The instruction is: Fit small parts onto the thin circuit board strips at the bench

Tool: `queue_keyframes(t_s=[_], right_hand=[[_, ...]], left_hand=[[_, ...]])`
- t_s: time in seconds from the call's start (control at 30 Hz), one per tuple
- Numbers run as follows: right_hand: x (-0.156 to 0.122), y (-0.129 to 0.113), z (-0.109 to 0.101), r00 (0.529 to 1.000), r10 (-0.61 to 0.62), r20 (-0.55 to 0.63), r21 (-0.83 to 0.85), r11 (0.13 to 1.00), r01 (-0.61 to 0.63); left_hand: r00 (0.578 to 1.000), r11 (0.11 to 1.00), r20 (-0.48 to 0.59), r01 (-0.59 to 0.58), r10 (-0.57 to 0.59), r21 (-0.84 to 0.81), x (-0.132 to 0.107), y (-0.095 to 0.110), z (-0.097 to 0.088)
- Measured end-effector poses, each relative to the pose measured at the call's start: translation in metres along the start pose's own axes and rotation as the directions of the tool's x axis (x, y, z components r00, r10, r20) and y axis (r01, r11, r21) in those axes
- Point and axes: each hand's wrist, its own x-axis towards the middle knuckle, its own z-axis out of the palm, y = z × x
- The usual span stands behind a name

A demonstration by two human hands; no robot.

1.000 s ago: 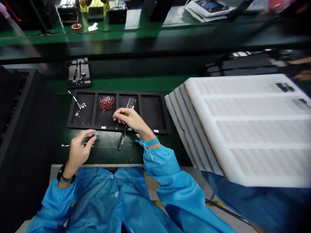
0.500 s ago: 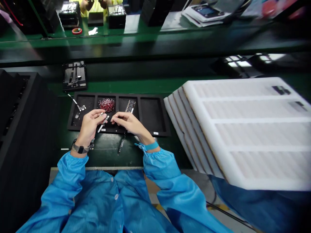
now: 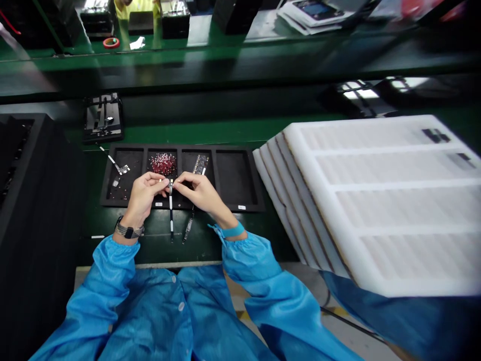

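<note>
My left hand (image 3: 145,193) and my right hand (image 3: 197,190) meet over the front edge of a black compartment tray (image 3: 240,175). Both pinch the top end of a thin strip part (image 3: 171,210) that hangs down toward me. A second thin strip (image 3: 189,225) lies on the green bench just right of it, under my right wrist. In the tray a heap of small red pieces (image 3: 163,163) fills the second compartment. A dark circuit strip (image 3: 200,163) lies in the third, and a small metal part (image 3: 119,168) in the first.
A fanned stack of white foam trays (image 3: 376,200) fills the right side. Black foam trays (image 3: 33,225) stand stacked at the left. A black fixture (image 3: 102,116) sits behind the compartment tray. Across the far green bench are boxes, a red tape roll (image 3: 111,42) and another person's yellow sleeve.
My left hand rose from the bench edge with the strip part and came to my right hand over the tray. The strip now hangs upright between both hands.
</note>
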Motion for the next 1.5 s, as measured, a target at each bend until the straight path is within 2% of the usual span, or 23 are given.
queue_keyframes(t_s=[0.2, 0.47, 0.63, 0.8, 0.9, 1.17, 1.5], right_hand=[[-0.0032, -0.0044, 0.0018, 0.999, -0.047, -0.016, -0.088, 0.995, 0.045], [-0.0027, -0.0024, 0.0004, 1.0, -0.007, 0.017, -0.052, 0.999, 0.008], [-0.0021, -0.0037, -0.0005, 0.994, 0.084, 0.066, -0.011, 0.996, -0.083], [-0.0022, -0.0054, -0.0005, 0.954, 0.261, 0.147, 0.205, 0.935, -0.288], [-0.0028, -0.0061, -0.0013, 0.936, 0.299, 0.184, 0.296, 0.892, -0.343], [-0.003, -0.002, 0.0012, 0.928, 0.31, 0.205, 0.386, 0.846, -0.368], [-0.0032, -0.0003, 0.005, 0.93, 0.315, 0.19, 0.355, 0.861, -0.364]], left_hand=[[1.0, 1.0, 0.024, 0.017, -0.017, -0.003, -0.0022, 0.0009, -0.0016], [1.0, 0.998, 0.028, -0.002, 0.0, 0.064, -0.0028, 0.0037, -0.0021], [0.999, 0.989, 0.009, -0.054, 0.053, 0.135, -0.0044, 0.0039, -0.0013], [0.998, 0.991, 0.035, -0.048, 0.044, 0.121, -0.0046, 0.0039, -0.0013], [0.998, 0.995, 0.061, -0.025, 0.019, 0.099, -0.004, 0.0035, -0.0013], [0.998, 0.997, 0.06, -0.018, 0.013, 0.079, -0.005, 0.0014, -0.0001], [0.999, 0.994, 0.038, -0.039, 0.036, 0.103, -0.0062, 0.0052, -0.0006]])
